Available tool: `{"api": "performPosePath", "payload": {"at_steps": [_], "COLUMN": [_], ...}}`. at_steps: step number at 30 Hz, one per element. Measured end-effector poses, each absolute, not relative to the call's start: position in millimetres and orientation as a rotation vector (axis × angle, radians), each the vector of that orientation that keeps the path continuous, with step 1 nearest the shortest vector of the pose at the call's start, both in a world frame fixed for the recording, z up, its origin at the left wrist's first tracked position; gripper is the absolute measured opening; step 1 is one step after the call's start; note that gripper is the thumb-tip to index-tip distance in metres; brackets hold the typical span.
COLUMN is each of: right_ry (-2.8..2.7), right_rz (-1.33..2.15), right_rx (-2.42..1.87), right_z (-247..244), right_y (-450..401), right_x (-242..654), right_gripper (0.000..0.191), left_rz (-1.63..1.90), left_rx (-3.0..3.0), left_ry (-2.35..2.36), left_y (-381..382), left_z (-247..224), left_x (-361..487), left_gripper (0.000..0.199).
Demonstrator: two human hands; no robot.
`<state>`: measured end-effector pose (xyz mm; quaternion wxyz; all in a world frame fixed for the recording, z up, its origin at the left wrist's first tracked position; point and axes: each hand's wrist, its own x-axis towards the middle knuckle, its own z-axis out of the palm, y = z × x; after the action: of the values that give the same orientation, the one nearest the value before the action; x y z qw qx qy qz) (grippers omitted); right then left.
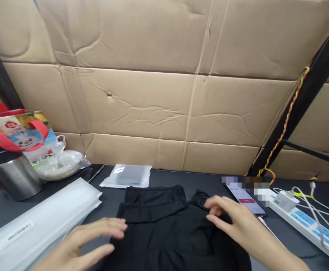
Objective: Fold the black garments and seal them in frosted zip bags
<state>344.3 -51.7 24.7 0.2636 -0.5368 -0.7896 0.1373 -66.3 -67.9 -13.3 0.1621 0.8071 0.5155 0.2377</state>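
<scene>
A black garment with a wide waistband, apparently trousers or shorts, lies wrinkled on the dark tabletop in front of me. Its waistband end is away from me, and its lower part runs out of view. Over its left edge is my left hand, thumb and fingers apart, holding nothing. My right hand is at the garment's upper right, by a bunched corner of cloth. Its thumb and forefinger are apart with the other fingers curled, and no cloth shows pinched between them.
Frosted plastic packages with a barcode label lie at left, and a smaller bagged package at the back. A steel mug, a colourful bag and a plastic bag stand far left. At right lie a phone and a power strip with cables.
</scene>
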Motion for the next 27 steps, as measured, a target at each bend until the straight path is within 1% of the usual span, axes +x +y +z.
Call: {"api": "performPosePath", "payload": {"at_steps": [2, 3, 4, 5, 7, 9, 11, 14, 16, 18, 21, 24, 27], "right_ry": [-2.185, -2.223, -2.26, -2.286, -2.272, -2.161, -2.042, -1.964, -1.978, -2.095, -2.324, -2.45, -2.48], "right_rz": [0.281, 0.208, 0.162, 0.147, 0.231, 0.389, 0.487, 0.494, 0.46, 0.405, 0.403, 0.457, 0.476], "right_rx": [-1.377, -1.354, -1.335, -1.317, -1.296, -1.308, -1.347, -1.4, -1.397, -1.354, -1.343, -1.38, -1.384], "right_z": [18.3, 15.3, 13.1, 12.1, 14.4, 20.5, 26.4, 28.0, 22.7, 13.1, -5.1, -19.3, -24.6], "right_y": [-37.0, -30.5, -24.4, -18.1, -3.7, 13.5, 29.9, 37.2, 24.9, 4.2, -21.0, -23.6, -14.0], "right_x": [315.3, 303.6, 294.4, 287.9, 282.4, 283.1, 284.9, 284.1, 281.1, 278.2, 277.9, 283.2, 289.9], "right_gripper": [0.035, 0.038, 0.033, 0.026, 0.017, 0.019, 0.02, 0.031, 0.037, 0.038, 0.048, 0.055, 0.057], "left_rz": [0.607, 0.593, 0.615, 0.637, 0.703, 0.791, 0.876, 0.966, 0.888, 0.663, 0.403, 0.389, 0.438], "left_rx": [2.401, 2.439, 2.462, 2.466, 2.428, 2.354, 2.3, 2.33, 2.503, 2.701, 2.814, 2.844, 2.876], "left_ry": [1.411, 1.399, 1.408, 1.414, 1.42, 1.467, 1.565, 1.677, 1.594, 1.432, 1.321, 1.326, 1.505], "left_y": [-49.6, -41.0, -33.0, -25.3, -10.4, 4.5, 17.7, 24.9, 18.3, 6.1, -7.2, 0.9, 29.4], "left_z": [2.7, 5.4, 5.4, 4.0, 1.5, 2.8, 6.4, 7.1, 1.8, -6.9, -19.6, -22.6, -15.0], "left_x": [-65.7, -65.0, -64.1, -63.2, -61.3, -58.9, -54.9, -43.6, -33.8, -24.8, -17.8, -23.2, -41.2], "left_gripper": [0.04, 0.044, 0.044, 0.04, 0.029, 0.027, 0.032, 0.038, 0.042, 0.045, 0.049, 0.046, 0.038]}}
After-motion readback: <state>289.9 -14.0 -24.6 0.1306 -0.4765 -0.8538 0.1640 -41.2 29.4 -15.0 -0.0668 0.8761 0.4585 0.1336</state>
